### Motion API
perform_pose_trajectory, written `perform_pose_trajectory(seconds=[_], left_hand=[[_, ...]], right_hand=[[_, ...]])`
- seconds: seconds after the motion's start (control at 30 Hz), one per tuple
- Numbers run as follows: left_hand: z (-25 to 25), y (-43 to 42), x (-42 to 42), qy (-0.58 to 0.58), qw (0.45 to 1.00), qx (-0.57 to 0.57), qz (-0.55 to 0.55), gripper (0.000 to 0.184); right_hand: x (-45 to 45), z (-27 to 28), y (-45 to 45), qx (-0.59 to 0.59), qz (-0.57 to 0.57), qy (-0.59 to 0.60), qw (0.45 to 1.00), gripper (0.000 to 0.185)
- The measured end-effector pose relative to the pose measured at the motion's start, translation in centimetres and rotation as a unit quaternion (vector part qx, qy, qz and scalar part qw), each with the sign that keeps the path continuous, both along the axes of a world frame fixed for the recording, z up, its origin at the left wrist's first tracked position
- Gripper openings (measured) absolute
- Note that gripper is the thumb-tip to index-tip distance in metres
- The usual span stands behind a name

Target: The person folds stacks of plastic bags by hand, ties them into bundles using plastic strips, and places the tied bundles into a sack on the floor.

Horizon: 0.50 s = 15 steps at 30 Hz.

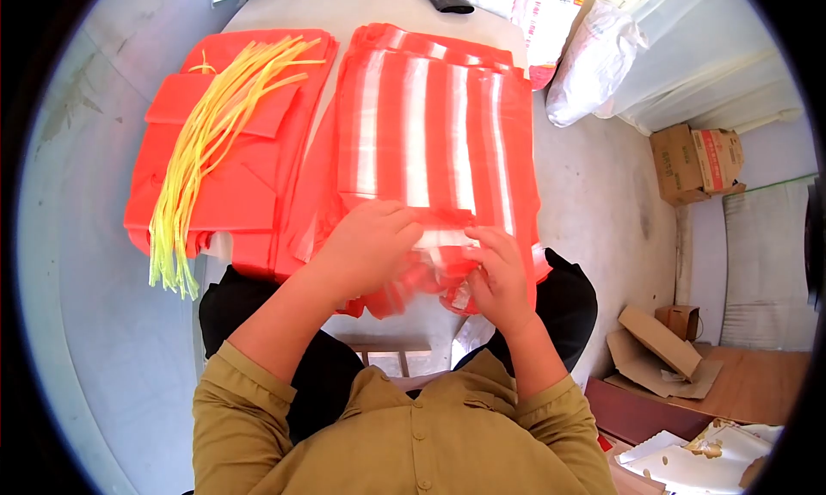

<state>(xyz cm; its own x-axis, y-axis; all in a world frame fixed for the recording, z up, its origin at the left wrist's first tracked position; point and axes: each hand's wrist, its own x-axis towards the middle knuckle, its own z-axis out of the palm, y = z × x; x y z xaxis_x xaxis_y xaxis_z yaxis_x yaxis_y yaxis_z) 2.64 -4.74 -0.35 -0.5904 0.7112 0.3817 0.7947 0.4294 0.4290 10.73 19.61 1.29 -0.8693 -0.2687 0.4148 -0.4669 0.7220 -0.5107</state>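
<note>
A stack of red-and-white striped plastic bags (437,134) lies on the table before me. At its near edge, my left hand (372,244) has its fingers curled onto the thin plastic. Opposite it, my right hand (499,276) pinches the crumpled near end of a striped bag (443,258), which lies bunched between the two hands. Parts of the fingertips are hidden or slightly blurred. To the left is a pile of folded red plastic bags (241,185), with a bundle of yellow-green strips (211,142) laid across it.
The table (297,3) extends beyond the stacks. A white sack (594,61) stands past its right far corner. Cardboard boxes (695,161) sit against the right wall. Flattened cardboard (658,349) rests on a brown surface (757,375) at the lower right.
</note>
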Motion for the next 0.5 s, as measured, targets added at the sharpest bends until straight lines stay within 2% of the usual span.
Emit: perform_pose_trajectory(seconds=[0.07,0.17,0.27,0.37,0.47,0.5], left_hand=[[1.0,0.5,0.4,-0.025,0.999,0.030,-0.007,0.024],[1.2,1.6,0.6,-0.045,0.996,0.072,-0.011,0.024],[0.9,2.4,0.4,-0.088,0.995,0.047,0.002,0.020],[0.5,3.1,0.1,-0.148,0.988,0.028,0.019,0.017],[0.0,3.4,-0.2,-0.180,0.981,0.060,0.031,0.017],[-0.1,3.4,-0.2,-0.186,0.979,0.075,0.034,0.018]], right_hand=[[-0.5,-0.5,0.2,-0.055,-0.018,-0.047,0.997,0.027],[-0.9,1.1,-0.7,-0.165,-0.057,-0.176,0.969,0.025],[-1.5,1.1,-0.5,-0.149,-0.032,-0.163,0.975,0.022],[-1.5,2.1,0.1,-0.161,-0.055,-0.143,0.975,0.022],[-1.2,1.4,3.1,-0.257,-0.204,-0.139,0.934,0.028],[-1.0,1.0,4.5,-0.296,-0.221,-0.166,0.914,0.031]])
